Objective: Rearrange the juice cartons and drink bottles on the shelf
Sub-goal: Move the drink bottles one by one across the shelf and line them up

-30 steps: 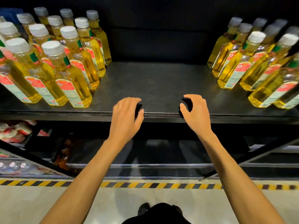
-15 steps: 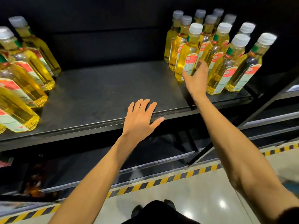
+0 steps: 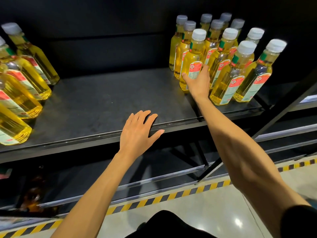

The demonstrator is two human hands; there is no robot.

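Several yellow drink bottles with white caps and red-and-white labels stand in a cluster (image 3: 223,54) at the right of the black shelf (image 3: 106,103). My right hand (image 3: 198,81) wraps round the lower body of the front-left bottle (image 3: 193,62) of that cluster, thumb on its left side, fingers on its right. My left hand (image 3: 137,131) rests flat on the shelf's front edge near the middle, fingers spread. A second group of the same bottles (image 3: 22,78) stands at the shelf's left end.
A lower shelf (image 3: 137,174) runs beneath, with dark items at its left. A slanted black frame post (image 3: 267,124) crosses at the right. Yellow-and-black hazard tape (image 3: 171,198) marks the pale floor below.
My right hand has reached from the shelf's front edge to the right cluster and closed round the front-left bottle. The view has swung right. My left hand has flattened on the edge.
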